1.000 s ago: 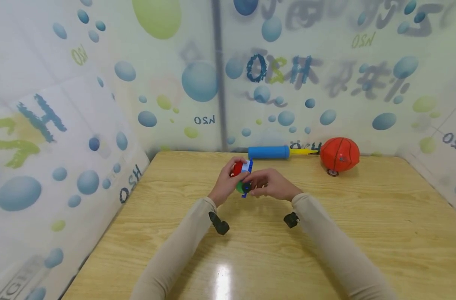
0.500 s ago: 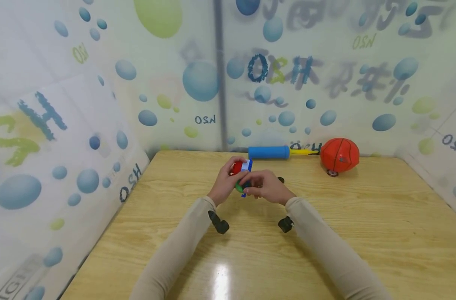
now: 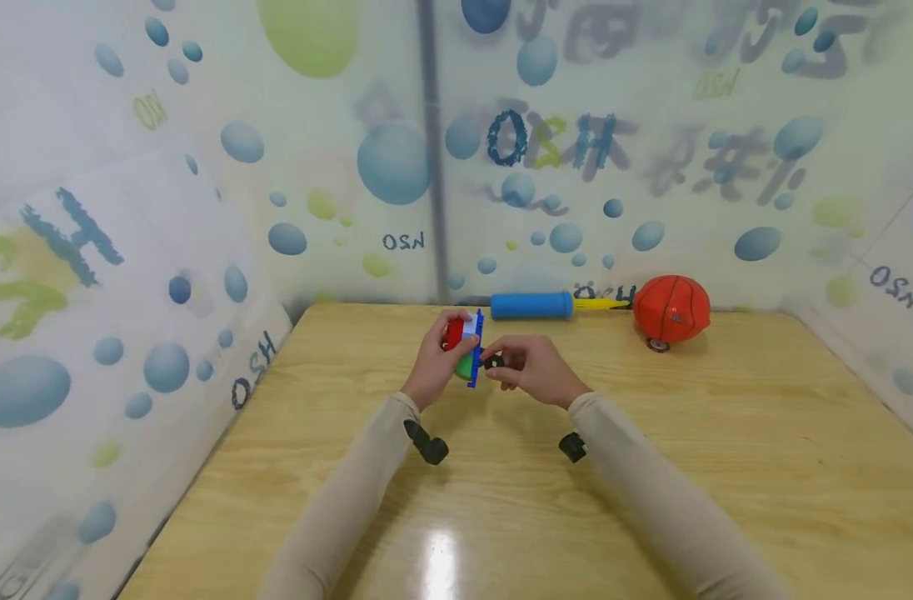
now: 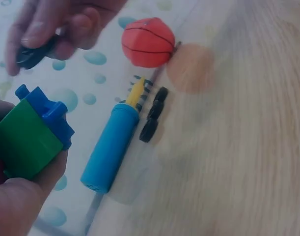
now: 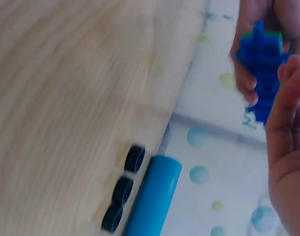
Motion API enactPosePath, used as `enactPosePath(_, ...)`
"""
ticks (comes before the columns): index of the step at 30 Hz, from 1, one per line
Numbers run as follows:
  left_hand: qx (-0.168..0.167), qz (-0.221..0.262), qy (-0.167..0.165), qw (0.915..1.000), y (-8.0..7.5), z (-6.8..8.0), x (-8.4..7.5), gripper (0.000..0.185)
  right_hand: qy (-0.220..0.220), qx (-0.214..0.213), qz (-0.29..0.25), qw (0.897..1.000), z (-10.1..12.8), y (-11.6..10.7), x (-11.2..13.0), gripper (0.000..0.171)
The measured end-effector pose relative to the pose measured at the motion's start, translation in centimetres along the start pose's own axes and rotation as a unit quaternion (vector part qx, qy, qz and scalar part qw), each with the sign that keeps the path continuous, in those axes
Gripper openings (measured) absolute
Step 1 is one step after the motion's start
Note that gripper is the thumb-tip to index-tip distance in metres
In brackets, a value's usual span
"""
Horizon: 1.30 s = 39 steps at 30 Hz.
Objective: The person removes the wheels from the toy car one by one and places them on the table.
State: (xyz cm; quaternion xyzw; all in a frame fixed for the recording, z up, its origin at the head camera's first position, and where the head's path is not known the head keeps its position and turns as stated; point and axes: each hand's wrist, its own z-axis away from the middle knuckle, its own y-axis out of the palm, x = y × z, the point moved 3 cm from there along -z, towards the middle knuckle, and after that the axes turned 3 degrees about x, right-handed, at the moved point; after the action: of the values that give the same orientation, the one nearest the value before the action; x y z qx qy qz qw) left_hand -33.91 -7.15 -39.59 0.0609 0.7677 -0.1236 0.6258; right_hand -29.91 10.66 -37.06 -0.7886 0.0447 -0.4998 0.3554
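My left hand (image 3: 430,365) grips a toy block vehicle with a blue base (image 3: 476,354) and red, white and green blocks. The blue underside faces my right hand (image 3: 541,367), and in the left wrist view bare blue pegs (image 4: 55,112) stick out beside the green block (image 4: 29,142). Between thumb and fingers, the right hand pinches a small black wheel (image 3: 494,362). That wheel is a short gap from the base in the left wrist view. The right wrist view has the blue base (image 5: 262,64) partly covered by right-hand fingers (image 5: 289,93).
A blue hand pump (image 3: 531,306) with a yellow nozzle lies along the table's back edge. Right of it sits a red ball (image 3: 672,308) with a small wheel-like piece (image 3: 657,344) by its base. Three black wheels (image 4: 155,109) line up beside the pump, hidden in the head view.
The toy has turned so its blue base stands edge-on to the head view. The right hand, earlier overlapping the toy, has come away from it, and the black wheel shows between its fingers.
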Motion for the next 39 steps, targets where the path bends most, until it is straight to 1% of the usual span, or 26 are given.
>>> enactPosePath(3,0.025,0.037,-0.004,0.9990,-0.1,0.0,-0.6,0.032,0.025,0.015,-0.022,0.999,0.4,-1.2,-0.7,0.029)
enactPosePath(5,0.043,0.064,-0.007,0.9970,0.1,-0.1,-0.9,0.032,0.034,0.024,-0.022,0.999,0.7,-2.0,-1.3,0.033)
enactPosePath(7,0.049,0.074,-0.008,0.9960,0.2,-0.1,-1.1,0.033,0.039,0.032,-0.017,0.999,1.0,-2.7,-1.9,0.034)
enactPosePath(10,0.048,0.060,-0.015,0.9969,0.0,0.0,-1.1,0.038,0.044,0.035,-0.004,0.998,1.5,-3.7,-2.6,0.033)
enactPosePath(12,0.040,0.041,-0.023,0.9981,-0.1,0.1,-0.9,0.042,0.048,0.028,0.022,0.998,1.8,-4.3,-3.1,0.033)
enactPosePath(16,0.020,0.002,-0.038,0.9991,-0.3,0.3,-0.7,0.049,0.071,0.008,0.068,0.995,2.2,-5.6,-4.2,0.032)
enactPosePath(21,0.015,-0.025,-0.040,0.9988,-0.3,0.3,-0.6,0.049,0.113,-0.006,0.062,0.992,2.7,-6.9,-5.7,0.031)
enactPosePath(24,0.014,-0.024,-0.042,0.9987,-0.3,0.3,-0.7,0.048,0.115,-0.007,0.073,0.991,2.8,-7.4,-6.4,0.031)
enactPosePath(27,0.017,-0.008,-0.045,0.9988,-0.2,0.3,-0.8,0.047,0.110,-0.003,0.088,0.990,2.8,-7.7,-6.7,0.032)
enactPosePath(31,0.039,0.023,-0.054,0.9975,-0.1,0.1,-0.7,0.044,0.116,0.005,0.113,0.987,2.7,-8.0,-6.9,0.030)
enactPosePath(34,0.053,0.020,-0.055,0.9969,0.0,0.1,-0.8,0.044,0.126,0.019,0.136,0.982,2.4,-8.2,-7.4,0.028)
enactPosePath(37,0.058,0.003,-0.048,0.9971,0.1,0.2,-0.9,0.044,0.147,0.034,0.154,0.976,2.2,-8.3,-8.1,0.027)
enactPosePath(39,0.061,-0.008,-0.045,0.9971,0.1,0.4,-0.9,0.044,0.164,0.046,0.155,0.973,2.1,-8.3,-8.7,0.028)
